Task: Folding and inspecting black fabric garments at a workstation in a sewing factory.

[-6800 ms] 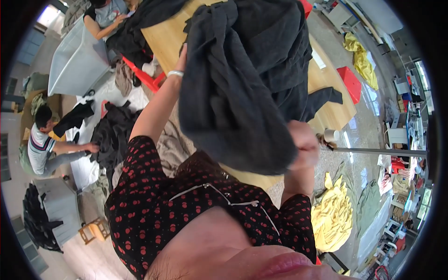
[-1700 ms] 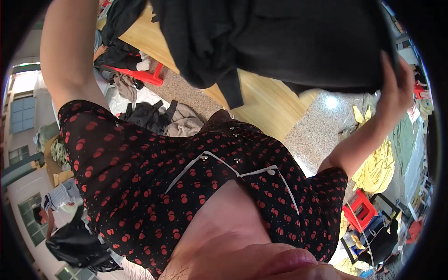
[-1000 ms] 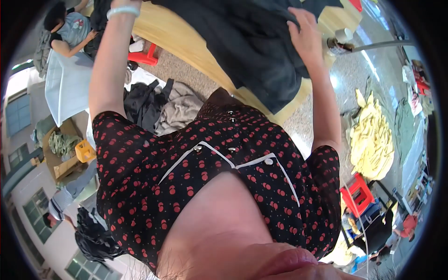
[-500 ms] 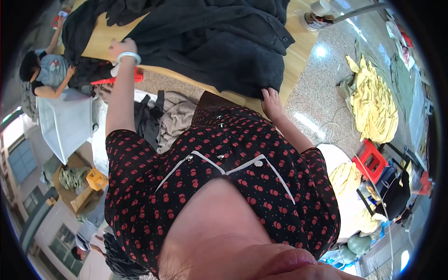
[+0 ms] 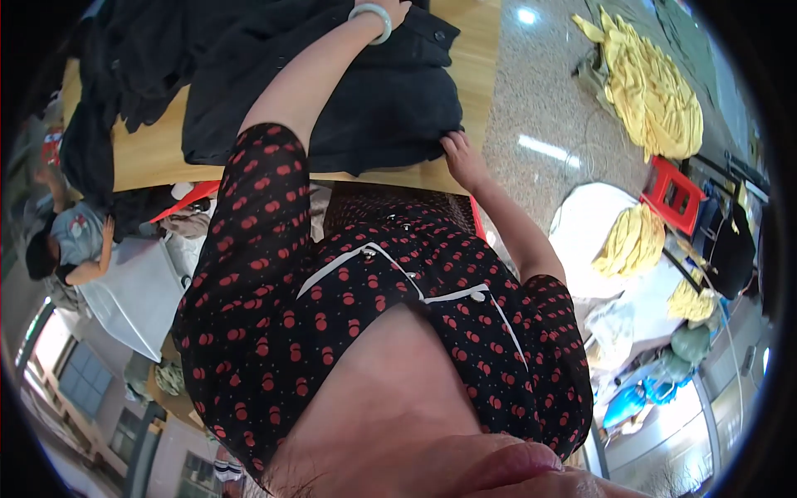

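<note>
A black buttoned garment lies on the light wooden table in front of me, its near edge close to the table's edge. My right hand grips its near right corner, fingers curled over the cloth. My left arm reaches across the garment, a pale bangle on the wrist. At the upper rim of the picture my left hand is over the garment's far part; its fingers are partly cut off, so their grip is unclear.
More dark clothing covers the table's left. At far left a person sits by a white bin. A yellow cloth heap lies on the speckled floor to the right, near a red stool.
My left hand has moved from the table's left side across to the far right of the garment. The garment's left part now lies straighter, more compact. My right hand stays at the near right corner.
</note>
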A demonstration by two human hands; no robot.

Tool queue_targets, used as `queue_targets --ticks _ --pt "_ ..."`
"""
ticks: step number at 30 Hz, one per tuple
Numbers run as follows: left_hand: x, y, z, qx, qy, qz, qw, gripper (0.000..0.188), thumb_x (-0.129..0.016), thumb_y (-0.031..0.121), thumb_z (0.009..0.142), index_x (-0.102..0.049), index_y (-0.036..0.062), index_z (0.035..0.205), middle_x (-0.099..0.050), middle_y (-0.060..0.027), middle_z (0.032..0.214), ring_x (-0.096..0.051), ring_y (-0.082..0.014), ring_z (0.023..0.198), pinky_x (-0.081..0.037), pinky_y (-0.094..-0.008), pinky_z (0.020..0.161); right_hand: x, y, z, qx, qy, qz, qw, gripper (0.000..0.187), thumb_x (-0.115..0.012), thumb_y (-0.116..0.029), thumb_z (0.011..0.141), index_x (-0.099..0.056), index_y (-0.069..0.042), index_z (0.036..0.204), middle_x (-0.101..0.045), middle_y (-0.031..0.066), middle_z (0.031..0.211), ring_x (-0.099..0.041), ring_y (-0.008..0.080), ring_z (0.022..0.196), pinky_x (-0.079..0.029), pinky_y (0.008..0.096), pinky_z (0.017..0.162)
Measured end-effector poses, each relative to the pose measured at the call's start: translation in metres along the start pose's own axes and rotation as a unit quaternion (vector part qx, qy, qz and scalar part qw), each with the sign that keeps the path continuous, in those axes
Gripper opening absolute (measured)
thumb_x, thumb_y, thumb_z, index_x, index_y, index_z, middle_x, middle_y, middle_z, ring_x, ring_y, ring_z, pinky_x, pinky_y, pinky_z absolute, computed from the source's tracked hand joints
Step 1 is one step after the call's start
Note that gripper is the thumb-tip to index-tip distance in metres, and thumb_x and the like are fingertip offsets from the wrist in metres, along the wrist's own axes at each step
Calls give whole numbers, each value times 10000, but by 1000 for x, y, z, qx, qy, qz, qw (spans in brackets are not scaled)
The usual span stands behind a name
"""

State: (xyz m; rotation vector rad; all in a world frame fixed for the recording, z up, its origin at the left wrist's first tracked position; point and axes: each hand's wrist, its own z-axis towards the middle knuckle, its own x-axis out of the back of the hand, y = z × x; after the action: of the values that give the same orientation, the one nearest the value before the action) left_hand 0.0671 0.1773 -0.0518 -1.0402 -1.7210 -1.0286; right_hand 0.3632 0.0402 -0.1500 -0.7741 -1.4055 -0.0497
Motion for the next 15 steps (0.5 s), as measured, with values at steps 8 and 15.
queue_targets --ticks 8,15 --pt "-26 19 34 -131 -151 122 972 414 -496 323 795 -481 89 1137 -461 -147 1124 -422 -279 1072 -275 -486 899 38 5 29 -152 -40 213 964 161 -517 -125 756 -547 -19 873 -530 167 900 -514 331 844 -425 379 741" --pt "1 7 2 -150 107 -3 983 170 -511 206 782 -530 73 886 -562 -147 844 -538 -290 860 -395 -425 736 65 42 46 -348 23 204 915 223 -449 -219 835 -573 -34 835 -612 95 761 -591 213 713 -449 304 618"
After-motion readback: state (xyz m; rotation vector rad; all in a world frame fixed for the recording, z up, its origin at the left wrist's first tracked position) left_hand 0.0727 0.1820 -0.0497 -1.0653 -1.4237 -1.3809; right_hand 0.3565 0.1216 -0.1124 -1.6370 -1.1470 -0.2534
